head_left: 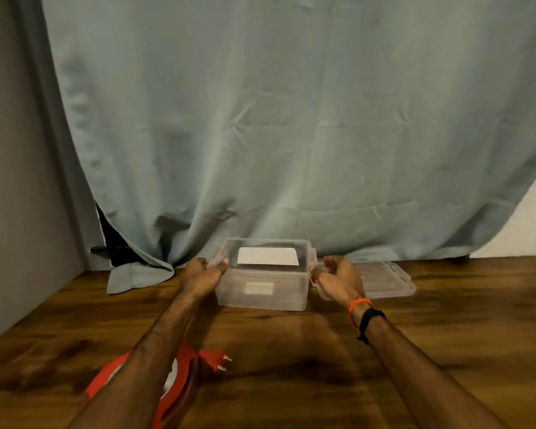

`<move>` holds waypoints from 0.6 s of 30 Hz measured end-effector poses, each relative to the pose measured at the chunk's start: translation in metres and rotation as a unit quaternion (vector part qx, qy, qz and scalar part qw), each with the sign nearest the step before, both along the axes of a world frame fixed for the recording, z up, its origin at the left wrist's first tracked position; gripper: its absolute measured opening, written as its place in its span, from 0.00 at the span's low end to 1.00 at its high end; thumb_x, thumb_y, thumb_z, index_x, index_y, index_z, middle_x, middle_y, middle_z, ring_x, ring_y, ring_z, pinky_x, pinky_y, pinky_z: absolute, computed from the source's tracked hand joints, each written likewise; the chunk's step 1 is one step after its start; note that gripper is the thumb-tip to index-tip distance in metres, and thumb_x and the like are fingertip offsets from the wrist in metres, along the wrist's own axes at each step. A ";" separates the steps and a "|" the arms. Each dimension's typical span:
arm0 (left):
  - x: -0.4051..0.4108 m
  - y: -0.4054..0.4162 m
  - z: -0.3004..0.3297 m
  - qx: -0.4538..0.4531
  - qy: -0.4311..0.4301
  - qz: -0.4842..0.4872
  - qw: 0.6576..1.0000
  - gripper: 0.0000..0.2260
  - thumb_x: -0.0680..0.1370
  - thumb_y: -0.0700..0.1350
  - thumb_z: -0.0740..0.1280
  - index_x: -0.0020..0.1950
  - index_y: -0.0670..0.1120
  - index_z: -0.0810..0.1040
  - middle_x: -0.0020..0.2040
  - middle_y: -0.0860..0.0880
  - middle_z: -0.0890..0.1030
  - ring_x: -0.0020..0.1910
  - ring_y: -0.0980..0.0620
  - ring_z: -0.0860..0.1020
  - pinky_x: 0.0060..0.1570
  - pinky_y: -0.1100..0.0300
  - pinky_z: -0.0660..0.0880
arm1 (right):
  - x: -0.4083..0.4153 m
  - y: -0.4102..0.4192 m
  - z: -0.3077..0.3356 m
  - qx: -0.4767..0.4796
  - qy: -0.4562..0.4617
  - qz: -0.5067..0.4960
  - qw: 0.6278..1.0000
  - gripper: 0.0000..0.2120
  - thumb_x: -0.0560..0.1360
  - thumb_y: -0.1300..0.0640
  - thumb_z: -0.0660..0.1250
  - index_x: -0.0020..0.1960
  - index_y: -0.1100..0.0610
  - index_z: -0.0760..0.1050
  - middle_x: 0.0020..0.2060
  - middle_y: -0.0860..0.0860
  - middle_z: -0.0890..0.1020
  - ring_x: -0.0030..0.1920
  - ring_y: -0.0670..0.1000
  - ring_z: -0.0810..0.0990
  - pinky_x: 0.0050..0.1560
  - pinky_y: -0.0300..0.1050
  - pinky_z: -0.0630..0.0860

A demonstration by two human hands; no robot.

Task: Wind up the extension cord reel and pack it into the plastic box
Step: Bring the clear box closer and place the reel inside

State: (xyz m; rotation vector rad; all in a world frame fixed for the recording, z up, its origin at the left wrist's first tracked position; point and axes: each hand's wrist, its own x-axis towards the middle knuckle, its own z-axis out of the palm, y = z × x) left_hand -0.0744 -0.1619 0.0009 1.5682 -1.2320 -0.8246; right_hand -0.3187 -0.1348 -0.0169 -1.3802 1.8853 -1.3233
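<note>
Head view: the plastic box (262, 291) stands open on the desk (291, 366) before a curtain (291, 119); its clear lid (381, 278) lies flat just right of it. The left hand (203, 272) grips the box's left rim, thumb on the edge. The right hand (338, 275) is loosely curled beside the right wall; contact cannot be determined. The red extension cord reel (174, 382) lies at the near desk edge, largely hidden by the left forearm and cut off below; its plug (215, 360) protrudes.
</note>
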 end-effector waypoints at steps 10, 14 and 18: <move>0.002 -0.085 -0.011 0.063 0.090 0.002 0.994 0.27 0.75 0.53 0.70 0.69 0.43 0.69 0.66 0.41 0.74 0.63 0.39 0.74 0.61 0.44 0.74 | 0.002 -0.080 -0.021 0.028 -0.097 0.048 0.994 0.15 0.76 0.46 0.68 0.56 0.54 0.79 0.51 0.50 0.83 0.53 0.52 0.81 0.52 0.48 0.78; 0.007 -0.103 -0.016 0.083 0.167 -0.053 0.981 0.20 0.73 0.49 0.72 0.61 0.42 0.74 0.57 0.41 0.80 0.54 0.40 0.80 0.56 0.41 0.77 | -0.002 -0.102 -0.031 0.022 -0.182 0.062 0.981 0.15 0.70 0.51 0.70 0.54 0.56 0.82 0.49 0.52 0.86 0.51 0.54 0.84 0.57 0.56 0.79; 0.007 -0.105 -0.016 0.084 0.230 -0.072 0.967 0.16 0.76 0.42 0.70 0.62 0.39 0.75 0.54 0.40 0.82 0.51 0.43 0.81 0.50 0.46 0.79 | 0.001 -0.103 -0.027 0.018 -0.240 0.066 0.968 0.08 0.74 0.60 0.67 0.53 0.59 0.81 0.50 0.57 0.85 0.51 0.57 0.83 0.57 0.55 0.79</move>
